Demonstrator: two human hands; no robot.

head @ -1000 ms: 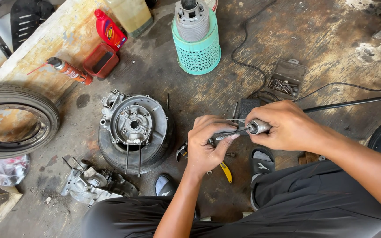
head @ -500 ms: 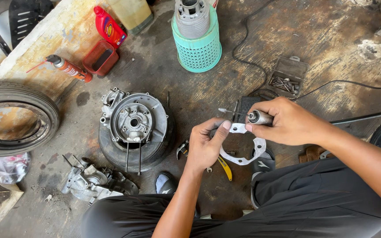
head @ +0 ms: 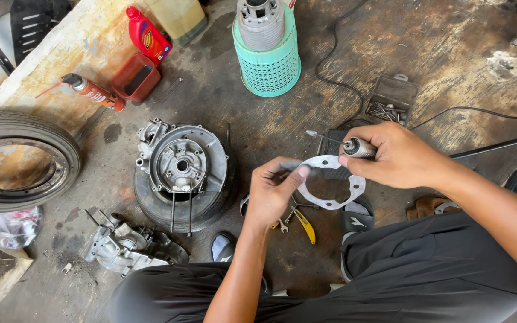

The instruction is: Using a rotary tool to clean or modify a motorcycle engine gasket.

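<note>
**Gasket and rotary tool held above the workshop floor**

Nearest, yellow-handled pliers (head: 304,224) lie on the stained concrete floor (head: 450,66) under the hands. The left hand (head: 273,194) pinches the left edge of a thin grey ring-shaped gasket (head: 330,182). The right hand (head: 399,157) is closed around a slim metal rotary tool (head: 357,147), its bit pointing left just above the gasket. Left sits a grey engine casing (head: 181,164); farther off, a teal mesh basket (head: 268,66).

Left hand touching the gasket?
Touching. Head view: left hand pinches the grey gasket at its left edge, thumb over it.
</note>
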